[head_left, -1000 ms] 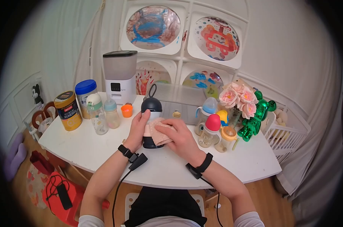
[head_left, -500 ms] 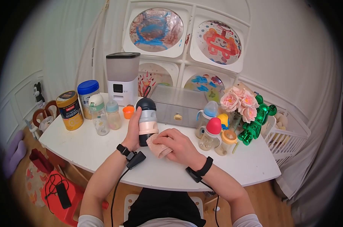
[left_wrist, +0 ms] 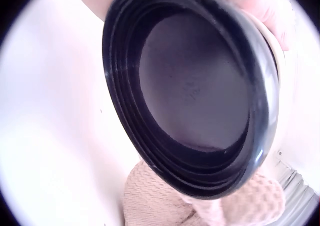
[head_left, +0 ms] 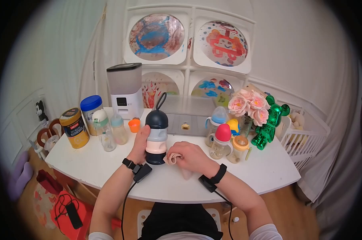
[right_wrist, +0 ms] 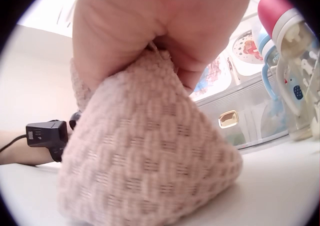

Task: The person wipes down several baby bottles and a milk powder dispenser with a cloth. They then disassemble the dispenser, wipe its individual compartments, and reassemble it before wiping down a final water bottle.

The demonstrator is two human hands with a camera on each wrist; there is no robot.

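A stacked container (head_left: pixel 156 141) with a dark domed lid, a loop strap, grey and pink tiers and a dark base stands upright in my left hand (head_left: pixel 139 146), which grips it from the left side. The left wrist view shows its dark, ridged, hollow underside (left_wrist: pixel 195 85), so it is tilted or raised off the table. My right hand (head_left: pixel 193 157) pinches a bunched pink cloth (head_left: pixel 173 158) close to the right of the base. In the right wrist view the waffle-textured cloth (right_wrist: pixel 150 151) hangs from the fingers.
On the left stand tins (head_left: pixel 74 128), two bottles (head_left: pixel 104 132), an orange cup (head_left: pixel 134 125) and a dispenser (head_left: pixel 125 92). A grey lidded box (head_left: pixel 185 114) lies behind. To the right are several bottles (head_left: pixel 220 142), pink flowers (head_left: pixel 249 105) and a green bear figure (head_left: pixel 269 124).
The cloth, earlier against the container's side and then its base, now hangs bunched from my right hand, a little to the right. My left hand still holds the container.
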